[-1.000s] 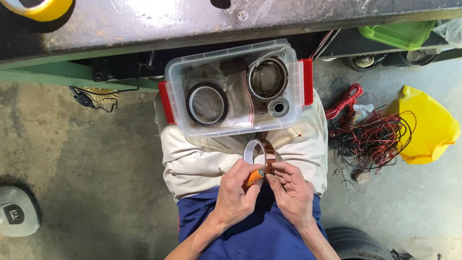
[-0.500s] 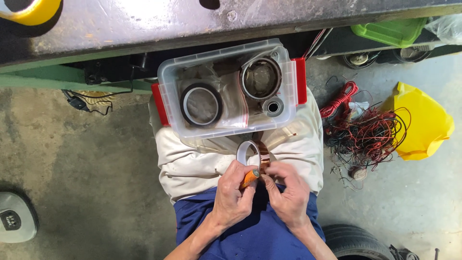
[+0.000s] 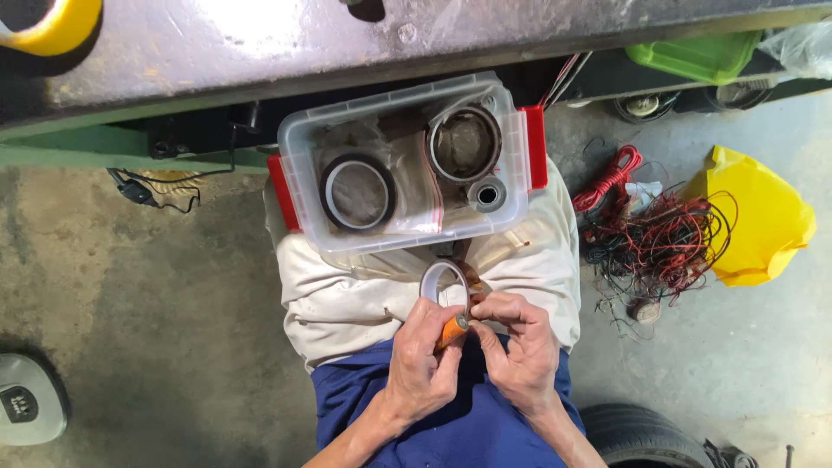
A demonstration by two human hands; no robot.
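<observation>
My left hand [image 3: 423, 360] grips a small orange cylinder [image 3: 452, 328] over my lap. My right hand [image 3: 518, 344] pinches at the cylinder's tip, holding a strip that runs from a small roll of tape [image 3: 444, 282] standing just above both hands. A clear plastic box with red clips [image 3: 303, 139] rests on my knees beyond the hands. It holds a dark tape roll [image 3: 357, 192], a larger ring-shaped roll [image 3: 464, 143], a small grey roll [image 3: 486, 194] and plastic bags.
A tangle of red and black wires [image 3: 660, 243] lies on the concrete floor to the right, beside a yellow bag [image 3: 763, 217]. A metal beam [image 3: 347, 35] runs across the top. A grey device [image 3: 26, 407] sits at lower left, a tyre [image 3: 646, 442] at lower right.
The view has shifted slightly, moving the box left in frame. My hands stay together at the orange cylinder, fingers working at its tip; the tape roll remains above them.
</observation>
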